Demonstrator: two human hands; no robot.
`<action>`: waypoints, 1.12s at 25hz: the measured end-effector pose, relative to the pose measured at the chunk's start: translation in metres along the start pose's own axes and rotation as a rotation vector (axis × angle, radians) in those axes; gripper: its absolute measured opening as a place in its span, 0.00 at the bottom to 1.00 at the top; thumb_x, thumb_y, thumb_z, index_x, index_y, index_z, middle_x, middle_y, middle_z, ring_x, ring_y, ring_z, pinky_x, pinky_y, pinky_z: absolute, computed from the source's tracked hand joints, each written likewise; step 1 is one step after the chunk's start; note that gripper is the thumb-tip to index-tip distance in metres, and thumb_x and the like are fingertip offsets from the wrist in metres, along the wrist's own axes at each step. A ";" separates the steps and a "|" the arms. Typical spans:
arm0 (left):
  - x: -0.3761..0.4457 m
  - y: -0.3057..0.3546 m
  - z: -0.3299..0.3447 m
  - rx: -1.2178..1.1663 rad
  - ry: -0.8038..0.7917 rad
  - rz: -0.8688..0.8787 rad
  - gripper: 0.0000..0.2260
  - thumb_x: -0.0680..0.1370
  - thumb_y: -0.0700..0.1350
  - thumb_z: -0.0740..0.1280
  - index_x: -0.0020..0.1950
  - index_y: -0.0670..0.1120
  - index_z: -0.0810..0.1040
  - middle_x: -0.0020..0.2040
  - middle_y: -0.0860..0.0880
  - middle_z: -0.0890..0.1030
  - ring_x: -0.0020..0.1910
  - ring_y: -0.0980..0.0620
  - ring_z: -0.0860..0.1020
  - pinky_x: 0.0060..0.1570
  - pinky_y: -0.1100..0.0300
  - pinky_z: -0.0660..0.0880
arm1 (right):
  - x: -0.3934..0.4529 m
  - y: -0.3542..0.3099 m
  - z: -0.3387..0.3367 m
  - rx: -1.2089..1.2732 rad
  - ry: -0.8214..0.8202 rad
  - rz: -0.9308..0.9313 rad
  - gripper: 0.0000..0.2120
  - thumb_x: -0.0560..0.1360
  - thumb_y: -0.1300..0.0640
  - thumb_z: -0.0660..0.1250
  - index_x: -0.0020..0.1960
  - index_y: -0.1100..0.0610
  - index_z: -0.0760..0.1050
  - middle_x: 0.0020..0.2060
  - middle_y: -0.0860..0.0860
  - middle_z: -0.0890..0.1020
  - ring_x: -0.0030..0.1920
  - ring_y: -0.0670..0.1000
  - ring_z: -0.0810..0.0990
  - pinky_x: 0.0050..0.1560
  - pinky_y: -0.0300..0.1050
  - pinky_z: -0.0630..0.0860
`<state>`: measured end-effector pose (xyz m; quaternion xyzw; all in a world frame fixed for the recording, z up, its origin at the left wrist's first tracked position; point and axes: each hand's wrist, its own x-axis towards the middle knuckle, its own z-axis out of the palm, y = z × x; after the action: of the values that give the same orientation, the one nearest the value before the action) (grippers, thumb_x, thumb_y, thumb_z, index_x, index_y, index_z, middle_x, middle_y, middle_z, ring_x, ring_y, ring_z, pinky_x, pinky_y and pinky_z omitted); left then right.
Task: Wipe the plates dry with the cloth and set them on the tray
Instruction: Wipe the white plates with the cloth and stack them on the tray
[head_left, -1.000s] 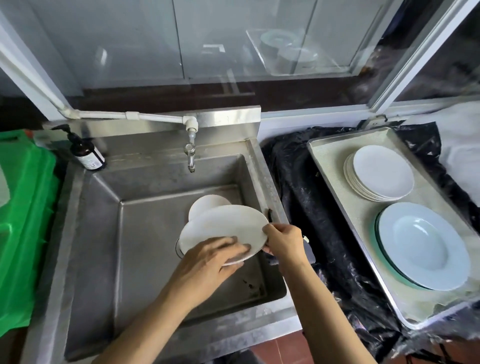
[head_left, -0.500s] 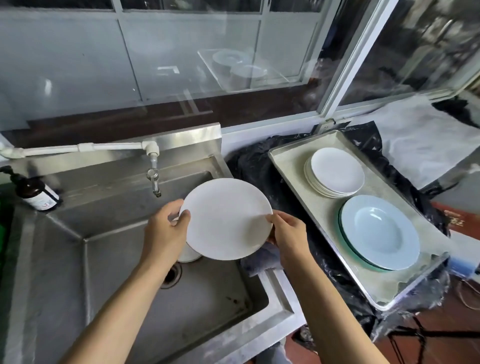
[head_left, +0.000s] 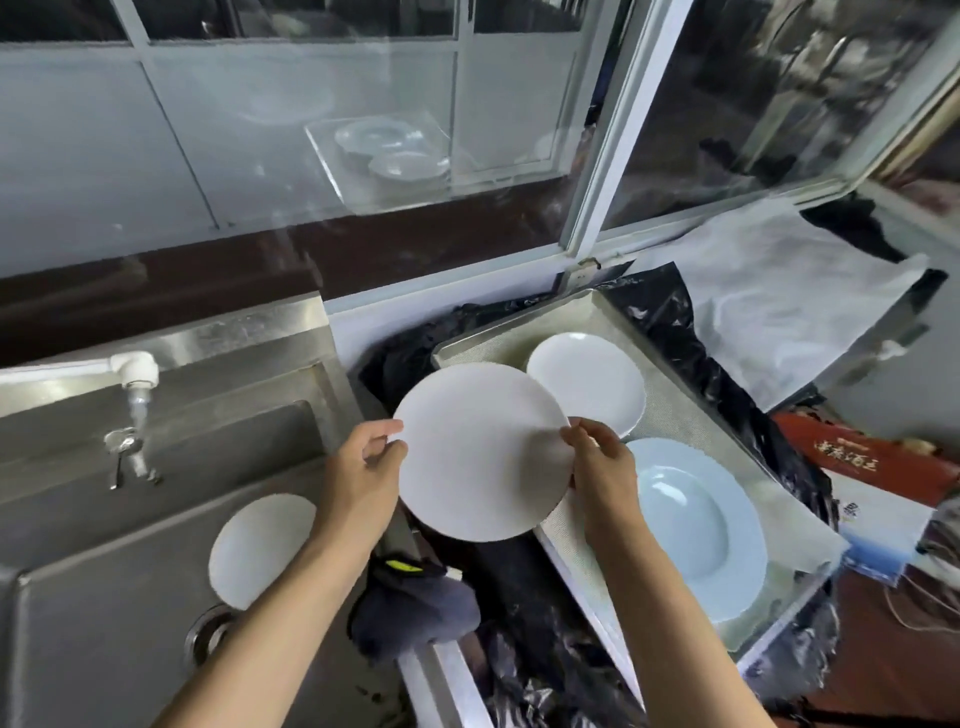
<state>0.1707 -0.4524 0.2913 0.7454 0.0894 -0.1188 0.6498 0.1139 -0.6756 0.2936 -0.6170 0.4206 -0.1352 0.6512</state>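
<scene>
**Plate held between sink and tray**

A glazed window runs behind the work area, and below it a steel sink (head_left: 156, 519) sits beside a surface draped in black plastic (head_left: 519, 597), on which the metal tray (head_left: 670, 415) rests. I have the white plate (head_left: 480, 452) up in the air, hanging over the gap between the sink's edge and the near corner of the tray, its underside or face turned toward the head camera, tilted a little.

My left hand (head_left: 358, 473) pinches the plate's left rim, thumb on the near face and fingers behind. My right hand (head_left: 602, 467) pinches the right rim the same way. Neither grip is spread. Holding by opposite edges keeps the plate steady, which I judge useful if it is wet.

On the tray a stack of small white plates (head_left: 587, 384) lies at the far end and a pale blue deep plate (head_left: 696, 525) nearer me; the held plate overlaps both in view but touches neither, as far as I can tell. It matches the white stack, so that is its likely place.

The dark cloth (head_left: 415, 608) lies bunched on the sink's edge below my arms, in neither hand, so I judge the wiping of this plate is not under way here. Another white plate (head_left: 260, 551) waits in the sink basin near the drain.
</scene>
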 end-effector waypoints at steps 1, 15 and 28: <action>0.007 0.002 0.023 -0.005 -0.006 -0.010 0.10 0.80 0.40 0.65 0.54 0.55 0.81 0.56 0.48 0.83 0.57 0.49 0.81 0.63 0.39 0.76 | 0.019 -0.004 -0.011 0.003 0.004 0.004 0.05 0.76 0.59 0.69 0.46 0.49 0.82 0.40 0.48 0.82 0.39 0.49 0.77 0.44 0.46 0.74; 0.121 -0.006 0.241 0.068 -0.039 -0.121 0.12 0.79 0.38 0.63 0.50 0.55 0.80 0.56 0.50 0.80 0.60 0.47 0.79 0.64 0.41 0.75 | 0.237 -0.002 -0.077 -0.128 0.101 0.029 0.11 0.78 0.60 0.66 0.57 0.57 0.84 0.56 0.55 0.85 0.56 0.56 0.81 0.59 0.49 0.76; 0.117 -0.013 0.253 0.282 -0.043 -0.017 0.11 0.80 0.38 0.65 0.61 0.47 0.78 0.61 0.47 0.81 0.63 0.51 0.77 0.62 0.58 0.72 | 0.245 0.007 -0.077 -0.484 0.030 -0.201 0.09 0.79 0.63 0.62 0.43 0.66 0.77 0.37 0.61 0.74 0.42 0.62 0.74 0.47 0.55 0.73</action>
<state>0.2637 -0.7039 0.2124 0.8258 0.0640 -0.1518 0.5394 0.2055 -0.8977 0.2032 -0.7915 0.3869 -0.1035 0.4617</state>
